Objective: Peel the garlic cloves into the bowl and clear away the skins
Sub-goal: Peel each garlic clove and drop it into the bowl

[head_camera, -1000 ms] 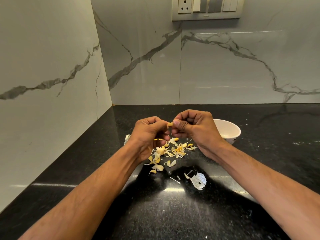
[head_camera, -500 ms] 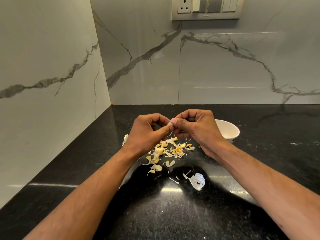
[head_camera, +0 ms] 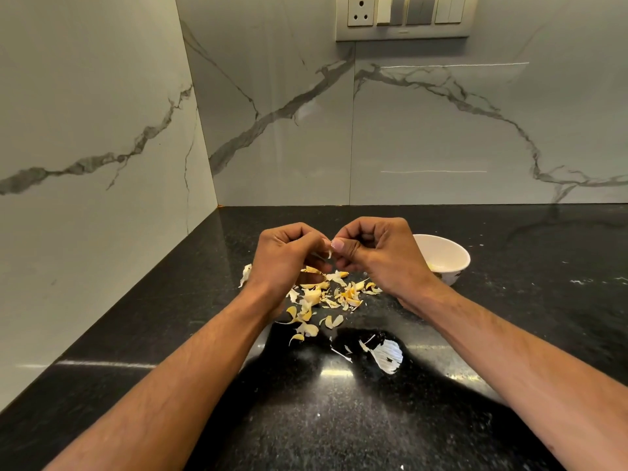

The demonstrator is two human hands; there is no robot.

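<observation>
Since before, our left hand (head_camera: 285, 260) and right hand (head_camera: 377, 253) had closed together, pinching one small pale garlic clove (head_camera: 329, 250); peeling continued, next the white ceramic bowl (head_camera: 448, 258).

Looks like a home kitchen, tucked into the back left corner of a polished black speckled granite worktop (head_camera: 509, 334). Glossy white marble-look wall tiles (head_camera: 424, 130) with grey veins running up behind the back and left edges, plus a wall plate with a socket and switches (head_camera: 402, 17) mounted up top, pretty typical domestic setup. Garlic skins (head_camera: 326, 297) scattered mid-worktop and a small white bowl (head_camera: 452, 256) over toward the right, so clearly food prep, nothing like a lab or shop.
</observation>
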